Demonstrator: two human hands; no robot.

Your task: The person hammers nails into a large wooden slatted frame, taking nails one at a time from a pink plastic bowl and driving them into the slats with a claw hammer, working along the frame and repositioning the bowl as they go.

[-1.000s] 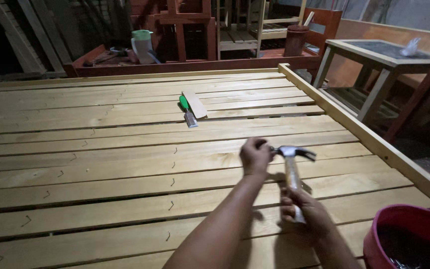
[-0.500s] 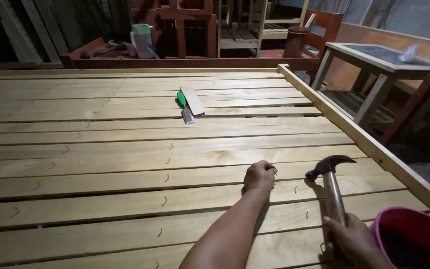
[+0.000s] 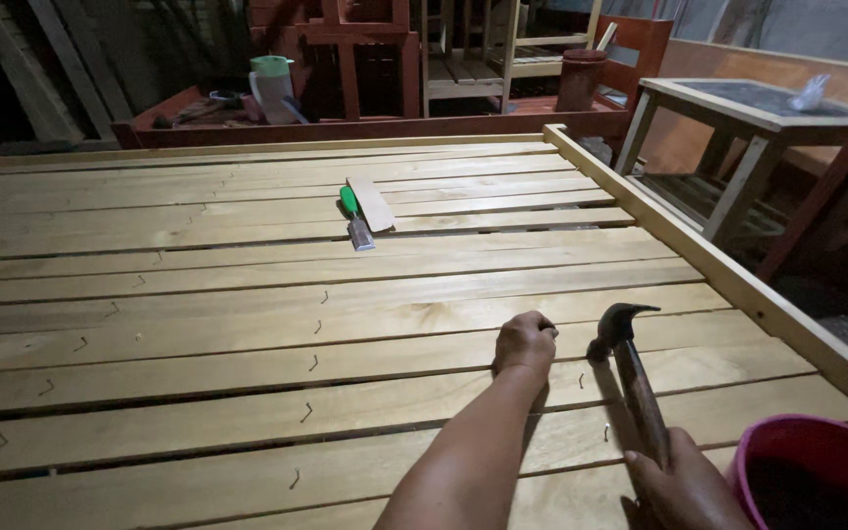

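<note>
Head view: right hand grips hammer; left hand pinched shut on slat, nail unseen. Mistimed blow risks fingers.

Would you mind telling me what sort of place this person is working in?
Most likely a carpentry or furniture workshop. The right hand grips a hammer over a slatted wooden frame, a green-handled chisel lies on the slats, and unfinished wooden furniture stands behind.

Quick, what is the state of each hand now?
Left hand: closed in a pinch on the slat; what it holds is too small to tell.
Right hand: closed around the hammer handle.
</note>
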